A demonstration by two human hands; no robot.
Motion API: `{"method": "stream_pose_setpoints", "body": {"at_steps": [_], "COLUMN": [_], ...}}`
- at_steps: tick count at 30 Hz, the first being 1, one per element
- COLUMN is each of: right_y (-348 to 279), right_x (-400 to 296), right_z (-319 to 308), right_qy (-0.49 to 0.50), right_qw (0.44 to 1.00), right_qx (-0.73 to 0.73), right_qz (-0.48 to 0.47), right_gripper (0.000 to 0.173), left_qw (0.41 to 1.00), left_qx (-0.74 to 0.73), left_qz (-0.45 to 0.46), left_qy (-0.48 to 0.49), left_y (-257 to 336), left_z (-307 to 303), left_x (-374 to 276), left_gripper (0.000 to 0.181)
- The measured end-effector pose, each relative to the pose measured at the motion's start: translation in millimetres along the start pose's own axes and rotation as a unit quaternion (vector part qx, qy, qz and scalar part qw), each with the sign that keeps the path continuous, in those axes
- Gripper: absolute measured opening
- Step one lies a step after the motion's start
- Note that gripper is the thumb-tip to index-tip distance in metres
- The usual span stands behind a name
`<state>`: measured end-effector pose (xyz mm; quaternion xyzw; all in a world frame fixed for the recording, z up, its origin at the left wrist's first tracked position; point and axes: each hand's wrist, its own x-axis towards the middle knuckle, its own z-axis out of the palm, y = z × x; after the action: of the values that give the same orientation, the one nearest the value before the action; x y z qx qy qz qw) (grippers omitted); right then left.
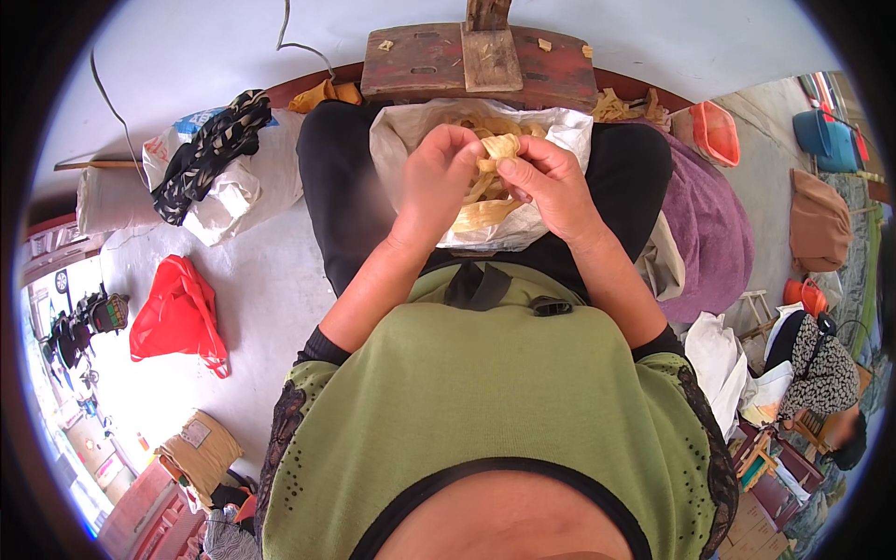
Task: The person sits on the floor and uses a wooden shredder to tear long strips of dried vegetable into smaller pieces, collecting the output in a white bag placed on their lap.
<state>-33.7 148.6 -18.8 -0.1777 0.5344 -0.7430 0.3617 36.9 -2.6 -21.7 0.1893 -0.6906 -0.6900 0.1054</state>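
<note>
My left hand and my right hand meet above an open white woven sack between my knees. The fingers of both hands pinch a small bundle of pale yellow strip material, folded or knotted; what it is made of I cannot tell. More yellowish strips lie in the sack below, and some seem to hang from the bundle. Part of the left hand and wrist is blurred.
Ahead stands a worn wooden bench with an upright post. To the left are a stuffed white sack and a red bag. On the right lie a purple cloth and an orange-red basket; another person sits farther off.
</note>
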Motion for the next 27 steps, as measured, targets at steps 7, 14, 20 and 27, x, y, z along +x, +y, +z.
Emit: {"method": "stream_pose_setpoints", "body": {"at_steps": [7,14,20,27], "right_y": [4,-15,-6,-13], "right_x": [1,1,11,23], "right_z": [-1,-9,-25,-19], "right_qy": [0.029,0.021,0.038,-0.04], "right_qw": [0.999,0.994,0.987,0.994], "right_qx": [-0.011,-0.083,-0.142,-0.097], "right_qz": [0.011,-0.066,-0.057,0.026], "right_gripper": [0.026,0.04,0.038,0.03], "left_qw": [0.907,0.949,0.906,0.799], "left_qx": [0.368,-0.298,0.328,0.45], "left_qz": [0.191,-0.073,0.266,0.383], "left_qy": [-0.07,-0.079,0.019,-0.112], "left_y": [33,46,43,34], "left_z": [-3,-10,-23,-3], "left_x": [-8,-15,17,32], "left_gripper": [0.028,0.026,0.017,0.021]}}
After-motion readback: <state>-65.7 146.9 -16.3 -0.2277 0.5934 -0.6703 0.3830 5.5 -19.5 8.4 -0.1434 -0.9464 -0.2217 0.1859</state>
